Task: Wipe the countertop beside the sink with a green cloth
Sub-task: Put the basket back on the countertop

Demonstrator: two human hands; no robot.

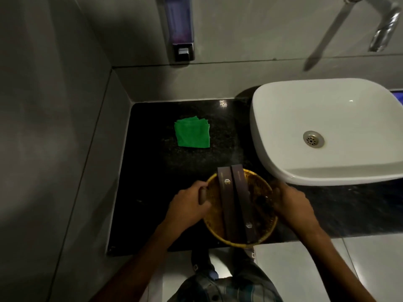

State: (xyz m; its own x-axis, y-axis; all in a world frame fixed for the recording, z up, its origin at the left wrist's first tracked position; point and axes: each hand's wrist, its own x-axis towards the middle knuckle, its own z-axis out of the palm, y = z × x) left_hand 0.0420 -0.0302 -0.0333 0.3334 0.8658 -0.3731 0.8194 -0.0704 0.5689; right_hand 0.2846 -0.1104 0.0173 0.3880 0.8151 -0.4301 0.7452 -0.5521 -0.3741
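Left hand (187,201) and right hand (290,203) both clamp closed on the round basket (267,233) rim; green cloth (192,134) lies folded beyond the left hand, untouched on the countertop (152,182).

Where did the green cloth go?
The green cloth lies folded on the black countertop, left of the white sink and behind the yellow basket held by both hands.

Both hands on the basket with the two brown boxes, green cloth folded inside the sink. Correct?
Not quite. The head view shows the green cloth folded on the black countertop, left of the sink, not in it. The left hand and right hand do hold the basket with the two brown boxes.
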